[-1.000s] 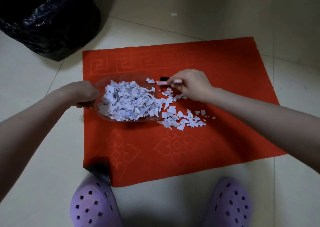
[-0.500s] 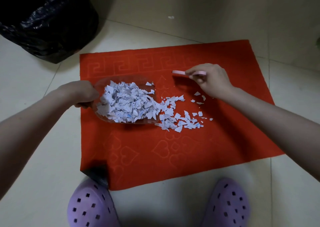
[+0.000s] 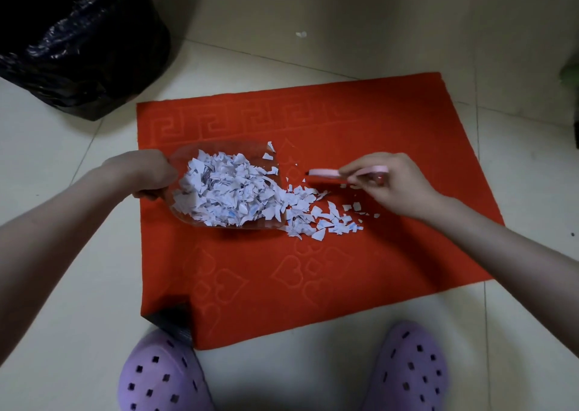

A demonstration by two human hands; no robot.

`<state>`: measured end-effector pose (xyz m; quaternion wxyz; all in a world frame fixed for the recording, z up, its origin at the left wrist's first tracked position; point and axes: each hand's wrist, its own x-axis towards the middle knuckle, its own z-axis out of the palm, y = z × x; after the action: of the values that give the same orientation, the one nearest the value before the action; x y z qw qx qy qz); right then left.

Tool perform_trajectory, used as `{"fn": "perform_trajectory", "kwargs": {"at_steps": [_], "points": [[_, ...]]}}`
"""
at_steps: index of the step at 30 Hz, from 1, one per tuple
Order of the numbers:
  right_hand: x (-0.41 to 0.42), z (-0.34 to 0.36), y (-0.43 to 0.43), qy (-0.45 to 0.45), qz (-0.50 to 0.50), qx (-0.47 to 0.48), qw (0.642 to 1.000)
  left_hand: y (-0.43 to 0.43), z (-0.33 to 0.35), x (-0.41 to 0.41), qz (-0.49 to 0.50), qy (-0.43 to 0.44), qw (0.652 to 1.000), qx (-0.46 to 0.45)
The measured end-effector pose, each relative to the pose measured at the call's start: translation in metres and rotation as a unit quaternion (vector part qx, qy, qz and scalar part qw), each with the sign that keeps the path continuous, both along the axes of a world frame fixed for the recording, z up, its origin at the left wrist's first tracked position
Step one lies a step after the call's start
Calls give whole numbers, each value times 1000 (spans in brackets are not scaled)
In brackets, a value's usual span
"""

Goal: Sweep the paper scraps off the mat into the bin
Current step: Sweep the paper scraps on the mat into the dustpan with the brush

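Observation:
A red mat (image 3: 360,269) lies on the tiled floor. My left hand (image 3: 142,172) grips the handle end of a clear plastic scoop (image 3: 219,148) resting on the mat, heaped with white paper scraps (image 3: 228,191). More loose scraps (image 3: 326,219) are spread on the mat just right of the scoop's mouth. My right hand (image 3: 385,185) pinches a small pink brush (image 3: 326,172), held level just above the mat to the right of the scoop, beside the far edge of the loose scraps. The bin with a black bag (image 3: 78,40) stands at the far left, off the mat.
My two purple clogs (image 3: 163,376) (image 3: 410,370) stand at the mat's near edge. The mat's near left corner (image 3: 170,319) is folded up, showing its dark underside. One stray scrap (image 3: 301,34) lies on the floor beyond the mat.
My right hand drew the pink brush back to the right, away from the scoop's mouth, then came slightly nearer the scraps. The scoop and my left hand stayed put.

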<state>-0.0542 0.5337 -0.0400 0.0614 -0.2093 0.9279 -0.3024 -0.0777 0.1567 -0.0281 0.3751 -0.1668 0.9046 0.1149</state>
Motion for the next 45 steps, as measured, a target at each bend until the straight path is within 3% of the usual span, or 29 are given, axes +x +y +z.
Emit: {"fn": "perform_trajectory", "kwargs": {"at_steps": [3, 7, 10, 16, 29, 36, 42, 45], "points": [[3, 8, 13, 31, -112, -21, 993, -2, 0, -1, -7, 2, 1000, -4], [9, 3, 24, 24, -215, 99, 971, -10, 1, -1, -30, -12, 999, -23], [18, -2, 18, -23, -192, 162, 968, -15, 2, 0, -45, -20, 998, -30], [35, -7, -20, -66, -110, 180, 975, -13, 6, 0, -94, -10, 993, -68], [37, -10, -85, -198, -122, 58, 971, 15, 9, 3, -99, 16, 992, -80], [37, 3, -99, -216, -148, -44, 964, 14, 2, 4, -64, 8, 997, -37], [35, 16, -106, -181, -104, -144, 967, 12, -5, 3, -44, 11, 999, -3], [30, 26, -91, -107, -77, -123, 984, 7, -9, 4, -37, 14, 999, 5]]}}
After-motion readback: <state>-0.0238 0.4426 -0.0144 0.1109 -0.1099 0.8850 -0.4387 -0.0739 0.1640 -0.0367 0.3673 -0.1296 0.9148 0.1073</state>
